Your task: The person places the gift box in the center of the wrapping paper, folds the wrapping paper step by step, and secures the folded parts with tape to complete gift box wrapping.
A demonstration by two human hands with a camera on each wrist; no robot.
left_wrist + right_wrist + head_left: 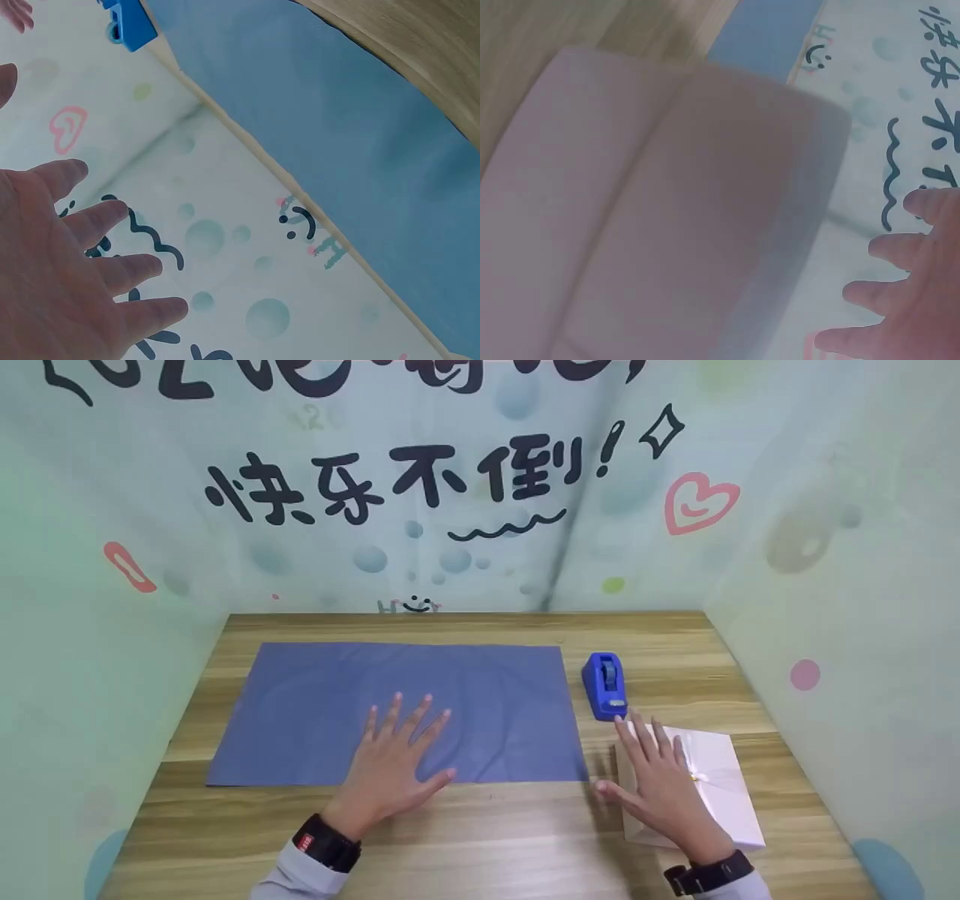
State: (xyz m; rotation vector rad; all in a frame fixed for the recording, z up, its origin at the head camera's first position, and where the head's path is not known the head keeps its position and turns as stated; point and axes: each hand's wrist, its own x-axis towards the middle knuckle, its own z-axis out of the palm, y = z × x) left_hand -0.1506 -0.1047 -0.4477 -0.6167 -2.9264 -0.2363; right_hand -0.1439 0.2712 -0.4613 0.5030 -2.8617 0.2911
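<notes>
Paper [412,675], a broad blue sheet with faint creases, lies flat and lengthwise across the bench [480,847], probably so that its whole face is within reach of both hands. To its right stands a blue tape dispenser [604,694] loaded with a roll [610,675], its cutter end toward the person, which would suit pulling tape from that side. Just nearer, a pale gift box [727,802] with a ribbon bow [696,777] lies past the sheet's right edge, presumably set there to keep the sheet uncovered.

The left hand [390,776] is over the sheet's near edge, the right hand [660,791] over the box's left part. On each the grip is slack: fingers straight and spread apart, nothing clamped. Whether either touches what lies beneath, I cannot tell.

The bench top has streaked wood grain, with glare near the person. Pale printed walls [315,577] enclose its back and sides, bearing bubbles [370,559], a pink heart [699,513] and bold black Chinese lettering [430,472].
</notes>
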